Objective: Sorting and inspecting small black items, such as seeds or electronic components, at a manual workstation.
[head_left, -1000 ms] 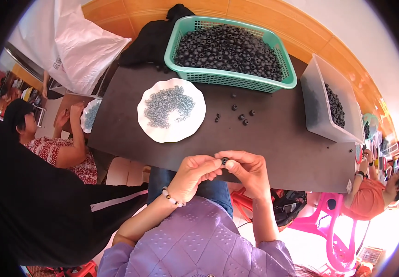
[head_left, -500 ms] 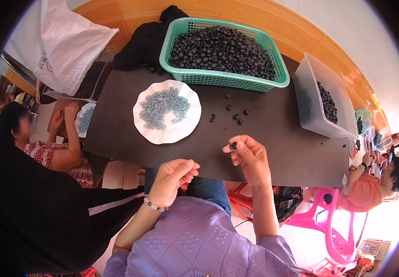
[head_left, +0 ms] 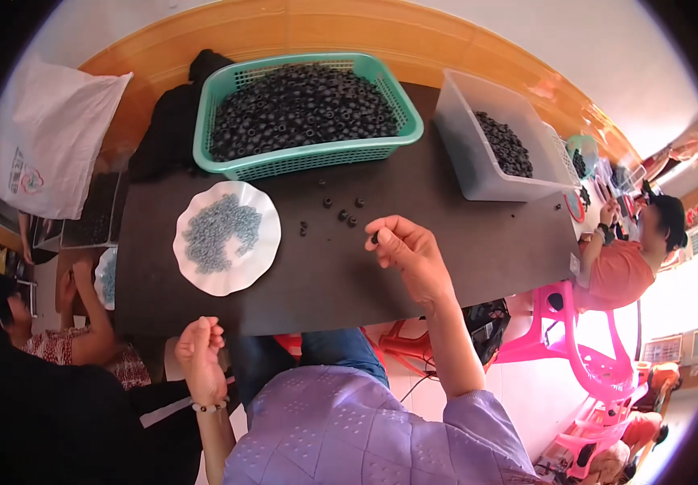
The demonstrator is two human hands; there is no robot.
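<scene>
My right hand (head_left: 412, 257) is over the dark table, pinching a small black ring-shaped piece (head_left: 375, 238) between thumb and fingertips. My left hand (head_left: 201, 360), with a beaded bracelet at the wrist, is in front of the table's near edge. Its fingers are drawn together, and whatever may be between them is too small to make out. Several loose black pieces (head_left: 343, 215) lie on the tabletop beyond my right hand. To the left stands a white wavy-rimmed plate (head_left: 265, 257) with many small translucent bluish rings (head_left: 211, 234) on it.
A green basket (head_left: 328, 157) full of black pieces is at the table's far side. Right of it stands a clear plastic bin (head_left: 466, 166), partly filled with them. One person (head_left: 86, 343) works at the left, another (head_left: 628, 250) at the right near a pink stool (head_left: 547, 323).
The view has swung to the right, so the table's things appear further left. My left hand has moved away from my right, which still holds the black piece.
</scene>
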